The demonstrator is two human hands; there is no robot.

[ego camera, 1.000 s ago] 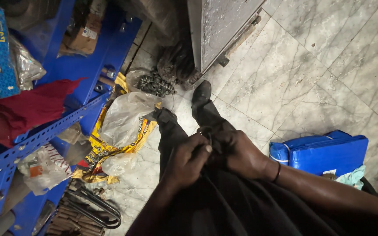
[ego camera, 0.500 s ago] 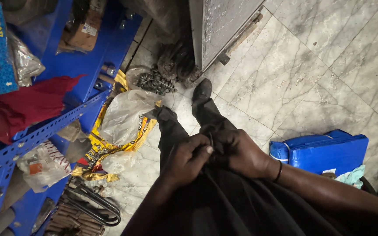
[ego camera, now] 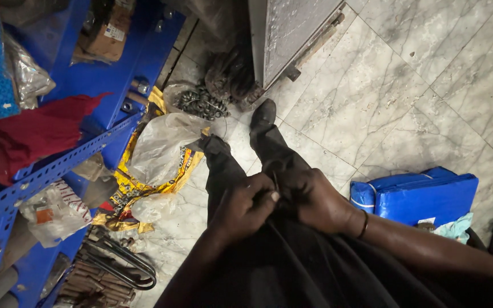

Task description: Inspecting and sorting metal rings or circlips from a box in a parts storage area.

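- Seen from above, looking down at a lap in dark trousers point(ego camera: 315, 268), legs stretched toward 12 o'clock over a grey marble floor point(ego camera: 406, 97).
- Left hand point(ego camera: 243, 208) and right hand point(ego camera: 315, 197) pressed together at the centre, over the knees.
- Fingers of both curled inward and pinched on something small between them; too hidden to name, only a thin dark sliver showing where thumbs meet.
- Thin dark band point(ego camera: 364, 224) around the right wrist.
- Black shoe point(ego camera: 262, 115) at 12 o'clock from the hands.
- Blue case point(ego camera: 415, 194) lying flat at 3 o'clock, well apart from the hands, with a scrap of pale teal cloth point(ego camera: 455, 228) at its lower edge.
- Crumpled clear and yellow plastic bags point(ego camera: 155, 159) at 9 o'clock, just beside the left leg.
- Blue metal shelving point(ego camera: 47, 171) at 9 to 10 o'clock, with a red cloth point(ego camera: 24, 137) draped on it.
- Heap of dark metal rings point(ego camera: 201, 102) at 11 o'clock.
- Grey metal cabinet point(ego camera: 292, 28) at 12 o'clock.
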